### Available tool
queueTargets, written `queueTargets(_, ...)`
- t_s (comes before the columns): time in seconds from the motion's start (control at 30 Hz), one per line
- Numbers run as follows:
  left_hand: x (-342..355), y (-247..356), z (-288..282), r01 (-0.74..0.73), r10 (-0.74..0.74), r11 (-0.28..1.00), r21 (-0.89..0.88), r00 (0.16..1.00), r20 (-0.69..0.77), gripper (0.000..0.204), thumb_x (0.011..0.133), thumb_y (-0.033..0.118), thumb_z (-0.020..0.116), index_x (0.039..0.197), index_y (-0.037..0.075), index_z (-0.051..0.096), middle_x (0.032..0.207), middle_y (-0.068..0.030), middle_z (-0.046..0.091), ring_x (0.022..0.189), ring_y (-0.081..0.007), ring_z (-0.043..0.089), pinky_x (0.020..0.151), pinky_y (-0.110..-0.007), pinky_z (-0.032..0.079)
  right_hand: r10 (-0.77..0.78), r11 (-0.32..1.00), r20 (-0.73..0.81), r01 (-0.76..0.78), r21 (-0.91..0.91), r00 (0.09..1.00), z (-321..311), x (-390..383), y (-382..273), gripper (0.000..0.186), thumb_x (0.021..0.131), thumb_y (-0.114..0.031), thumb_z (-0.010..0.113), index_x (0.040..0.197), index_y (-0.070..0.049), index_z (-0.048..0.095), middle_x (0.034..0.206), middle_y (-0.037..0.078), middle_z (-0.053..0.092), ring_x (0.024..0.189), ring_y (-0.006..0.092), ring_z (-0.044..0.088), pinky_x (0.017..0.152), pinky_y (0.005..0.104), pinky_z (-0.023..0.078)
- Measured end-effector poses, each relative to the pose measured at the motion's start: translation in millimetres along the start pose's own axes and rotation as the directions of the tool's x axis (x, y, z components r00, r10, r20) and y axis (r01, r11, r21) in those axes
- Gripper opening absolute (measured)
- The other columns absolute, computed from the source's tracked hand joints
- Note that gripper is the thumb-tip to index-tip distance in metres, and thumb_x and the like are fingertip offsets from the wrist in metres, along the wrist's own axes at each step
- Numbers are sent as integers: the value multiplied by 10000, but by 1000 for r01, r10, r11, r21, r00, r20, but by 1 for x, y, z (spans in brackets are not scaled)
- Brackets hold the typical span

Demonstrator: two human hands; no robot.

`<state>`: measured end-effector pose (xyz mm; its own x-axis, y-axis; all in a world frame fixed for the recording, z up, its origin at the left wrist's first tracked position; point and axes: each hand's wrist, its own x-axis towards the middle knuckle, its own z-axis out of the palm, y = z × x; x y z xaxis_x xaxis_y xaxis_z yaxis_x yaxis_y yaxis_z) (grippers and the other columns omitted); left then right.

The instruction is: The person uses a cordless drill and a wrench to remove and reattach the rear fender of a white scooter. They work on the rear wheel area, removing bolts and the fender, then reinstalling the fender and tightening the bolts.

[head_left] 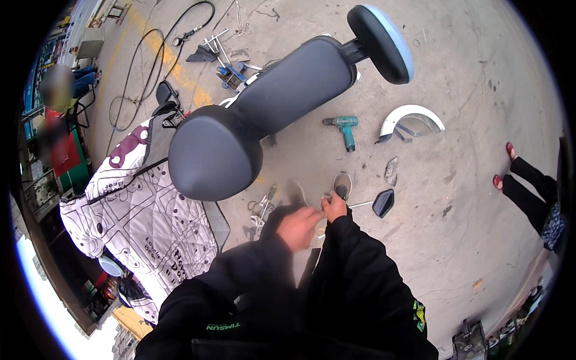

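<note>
In front of my body, my left hand (298,228) and my right hand (334,207) meet, fingertips close together. My left fingers are bent in a pinch toward the right hand; anything between them is too small to make out. The right hand is closed, its thumb pressed inward, and what it grips is hidden. Just right of it, a black rear-view mirror (383,203) shows a thin metal stem that points at the hand; I cannot tell whether they touch. Beyond my hands stands a scooter with a long black seat (294,84), a rounded front section (213,153) and a padded backrest (378,45).
A quilted scooter apron (156,222) drapes at the left. On the concrete lie a teal cordless drill (347,129), a white curved fender (414,114), loose tools (262,210) and an air hose (141,90). Another person's legs (528,189) stand at the right.
</note>
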<state>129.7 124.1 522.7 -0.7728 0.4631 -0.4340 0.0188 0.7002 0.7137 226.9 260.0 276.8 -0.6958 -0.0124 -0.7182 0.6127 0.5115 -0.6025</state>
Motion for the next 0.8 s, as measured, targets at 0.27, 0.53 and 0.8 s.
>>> queueTargets(0.27, -68, 8, -38, 170, -172, 984, 43, 984, 44, 410, 707, -56, 558, 1070, 87, 688, 971, -131, 632, 939, -352, 610, 840, -408, 516, 514, 686, 160, -516, 513, 843, -55, -61, 17, 232, 959, -236, 611, 1075, -39, 651, 734, 75, 696, 561, 163, 661, 515, 318, 529)
queueTargets(0.53, -61, 85, -114, 59, -65, 996, 60, 992, 108, 401, 689, -41, 584, 1037, 119, 702, 876, -79, 617, 863, -305, 609, 782, -394, 514, 645, 625, 110, -605, 494, 756, -180, -181, 38, 267, 950, -225, 616, 1132, -32, 646, 711, 107, 700, 560, 189, 672, 491, 307, 520)
queueTargets(0.8, -17, 123, -178, -175, 182, 976, 132, 983, -40, 417, 674, -27, 593, 1047, 131, 693, 907, -84, 621, 881, -324, 585, 793, -415, 504, 804, 429, 37, -621, 656, 594, -269, -330, 23, 374, 949, -233, 591, 1252, -15, 562, 829, 148, 711, 672, 274, 708, 581, 413, 550)
